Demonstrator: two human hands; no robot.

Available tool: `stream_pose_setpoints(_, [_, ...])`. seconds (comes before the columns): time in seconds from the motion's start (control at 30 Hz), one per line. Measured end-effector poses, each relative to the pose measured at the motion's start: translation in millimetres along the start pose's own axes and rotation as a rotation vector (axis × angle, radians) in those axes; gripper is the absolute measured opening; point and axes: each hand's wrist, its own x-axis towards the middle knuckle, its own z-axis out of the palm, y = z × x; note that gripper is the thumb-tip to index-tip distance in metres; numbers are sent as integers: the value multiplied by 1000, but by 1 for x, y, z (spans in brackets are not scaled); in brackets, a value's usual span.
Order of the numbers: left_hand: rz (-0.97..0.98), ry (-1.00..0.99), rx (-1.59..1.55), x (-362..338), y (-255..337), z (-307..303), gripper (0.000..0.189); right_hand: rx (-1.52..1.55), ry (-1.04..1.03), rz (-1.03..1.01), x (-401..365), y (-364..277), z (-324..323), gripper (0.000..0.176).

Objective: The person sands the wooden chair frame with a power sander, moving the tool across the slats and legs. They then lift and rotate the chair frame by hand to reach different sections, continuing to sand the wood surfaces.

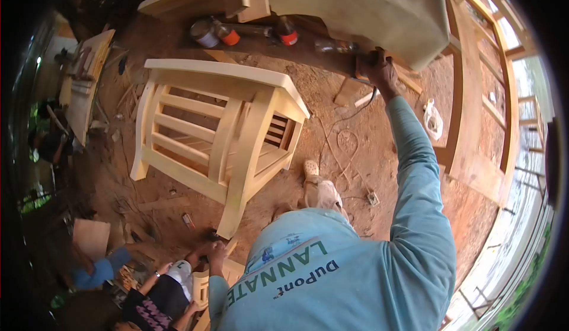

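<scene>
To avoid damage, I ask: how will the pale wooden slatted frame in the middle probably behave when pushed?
The pale wooden slatted frame will probably stay stiff, since thick posts and rails enclose its slats. It may be light for its bulk, given its open gaps. It would likely drag rather than roll, given its angular shape and the rough brown dirt ground.

- Dirt floor (361,135): slatted wooden frame (244,168) stood left of middle.
- Thin cord (323,135) looped across floor's middle; small pale box (373,199) seen just beside cord.
- White plastic bag (433,120) dropped toward floor's right edge, near long wooden framework (465,94).
- Wood offcuts (347,91) scattered near floor's far edge.
- Dark bench (252,47), left end: tin can (204,34) and red-labelled bottle (227,34) set side by side.
- Bench middle: second red-labelled bottle (287,34) placed.
- Bench right end: clear bottle (336,47) laid on its side.
- Board table (77,111): planks (88,64) laid toward far end.
</scene>
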Motion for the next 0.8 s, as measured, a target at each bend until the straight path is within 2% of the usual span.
stream_pose_setpoints(0.07, [75,-105,-108,1,15,-21,13,-3,32,0,-37,12,-16,93])
stream_pose_setpoints(0.1, [195,85,-42,-5,54,-19,11,174,22,52,-46,17,4,92])
stream_pose_setpoints(0.17, [314,366,60,-41,87,27,10,367,-17,158,-87,49,-7,91])
stream_pose_setpoints(0.3, [547,424,251,-47,154,25,16,441,-20,389,-180,84,-11,86])
stream_pose_setpoints(0.53, [680,522,429,-84,281,46,30,267,-227,442,-314,146,13,87])
stream_pose_setpoints(0.63, [749,509,414,-85,310,56,31,266,-307,467,-348,155,13,87])
stream_pose_setpoints(0.8, [825,492,505,-88,332,84,30,298,-380,389,-370,142,2,85])
